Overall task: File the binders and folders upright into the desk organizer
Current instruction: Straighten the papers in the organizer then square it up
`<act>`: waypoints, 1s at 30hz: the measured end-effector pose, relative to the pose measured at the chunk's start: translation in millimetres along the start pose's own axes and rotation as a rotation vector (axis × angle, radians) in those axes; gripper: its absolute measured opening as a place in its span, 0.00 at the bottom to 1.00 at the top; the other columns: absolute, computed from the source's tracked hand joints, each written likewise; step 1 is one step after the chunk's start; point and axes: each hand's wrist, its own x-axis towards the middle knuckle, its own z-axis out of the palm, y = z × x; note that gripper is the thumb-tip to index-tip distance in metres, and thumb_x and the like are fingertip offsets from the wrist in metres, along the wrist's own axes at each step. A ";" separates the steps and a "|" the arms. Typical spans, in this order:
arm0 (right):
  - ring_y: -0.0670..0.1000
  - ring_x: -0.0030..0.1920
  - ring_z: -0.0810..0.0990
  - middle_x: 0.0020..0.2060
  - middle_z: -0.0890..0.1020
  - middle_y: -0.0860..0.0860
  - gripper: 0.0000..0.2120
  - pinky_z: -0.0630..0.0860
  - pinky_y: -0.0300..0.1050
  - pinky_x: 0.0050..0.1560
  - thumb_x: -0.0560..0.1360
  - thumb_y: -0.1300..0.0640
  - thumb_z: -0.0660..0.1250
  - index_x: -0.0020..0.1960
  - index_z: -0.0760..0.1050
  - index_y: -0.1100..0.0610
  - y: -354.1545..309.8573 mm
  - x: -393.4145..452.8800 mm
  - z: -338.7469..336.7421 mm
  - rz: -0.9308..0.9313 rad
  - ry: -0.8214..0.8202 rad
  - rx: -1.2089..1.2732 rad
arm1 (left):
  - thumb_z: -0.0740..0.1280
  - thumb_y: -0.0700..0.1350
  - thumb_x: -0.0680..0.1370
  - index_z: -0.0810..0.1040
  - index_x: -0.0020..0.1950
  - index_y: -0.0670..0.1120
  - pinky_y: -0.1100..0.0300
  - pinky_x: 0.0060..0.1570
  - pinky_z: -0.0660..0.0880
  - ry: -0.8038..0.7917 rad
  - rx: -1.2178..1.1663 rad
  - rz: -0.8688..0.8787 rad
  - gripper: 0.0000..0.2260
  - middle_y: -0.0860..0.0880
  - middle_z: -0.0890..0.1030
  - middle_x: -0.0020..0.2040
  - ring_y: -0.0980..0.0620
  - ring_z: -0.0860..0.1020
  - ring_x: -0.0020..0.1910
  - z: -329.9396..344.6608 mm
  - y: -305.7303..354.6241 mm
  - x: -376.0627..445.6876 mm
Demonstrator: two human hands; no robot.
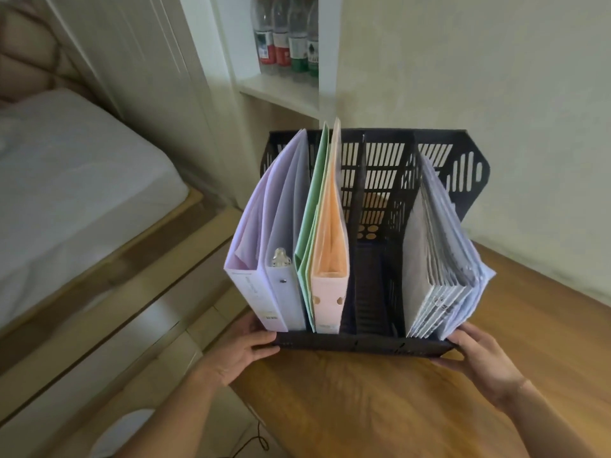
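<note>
The black desk organizer (363,343) is gripped at its front corners, the left hand (239,350) and right hand (481,357) each curled round an end. It is set on the wooden bench (380,408). Lilac binders (264,259), green and orange folders (325,246) and a grey sheaf (436,269) are filed upright inside.

I'm in what looks like a bedroom at home: a white-sheeted bed (76,180) beside my wooden desk (380,401), water bottles (286,38) on a wall shelf (281,90).
</note>
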 end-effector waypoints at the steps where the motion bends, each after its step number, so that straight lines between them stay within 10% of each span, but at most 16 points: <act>1: 0.50 0.50 0.82 0.54 0.83 0.56 0.13 0.81 0.56 0.48 0.76 0.61 0.62 0.57 0.80 0.53 0.5 -1.2 0.7 -0.015 0.012 -0.018 | 0.83 0.45 0.61 0.73 0.68 0.51 0.46 0.58 0.77 -0.001 0.083 0.009 0.37 0.47 0.80 0.64 0.46 0.78 0.62 -1.2 2.1 -1.4; 6: 0.50 0.61 0.76 0.61 0.78 0.48 0.18 0.71 0.51 0.63 0.77 0.46 0.61 0.65 0.72 0.48 5.9 -28.5 18.2 -0.258 0.171 -0.506 | 0.78 0.62 0.61 0.75 0.62 0.60 0.66 0.49 0.77 0.399 0.714 0.332 0.30 0.63 0.82 0.54 0.62 0.80 0.53 10.2 -10.9 -13.2; 12: 0.62 0.53 0.80 0.45 0.84 0.58 0.27 0.69 0.60 0.64 0.67 0.51 0.76 0.59 0.70 0.61 18.4 -26.7 45.5 -0.230 0.403 -1.092 | 0.79 0.43 0.66 0.85 0.50 0.49 0.64 0.44 0.78 0.673 1.010 0.619 0.14 0.59 0.83 0.39 0.62 0.80 0.37 16.9 -43.5 -6.6; 19: 0.63 0.53 0.82 0.47 0.83 0.63 0.50 0.64 0.66 0.65 0.71 0.26 0.40 0.60 0.75 0.68 29.8 -28.3 74.4 -0.264 0.552 -1.141 | 0.75 0.47 0.72 0.84 0.50 0.55 0.72 0.36 0.71 0.703 0.953 0.463 0.08 0.66 0.80 0.35 0.64 0.79 0.38 16.5 -12.4 25.4; 30: 0.63 0.54 0.81 0.48 0.83 0.64 0.41 0.65 0.73 0.61 0.76 0.33 0.42 0.60 0.66 0.70 13.4 21.3 85.3 -0.216 0.606 -1.219 | 0.61 0.50 0.81 0.76 0.57 0.50 0.61 0.38 0.72 0.457 1.019 0.316 0.08 0.56 0.79 0.47 0.54 0.79 0.48 26.5 44.4 126.7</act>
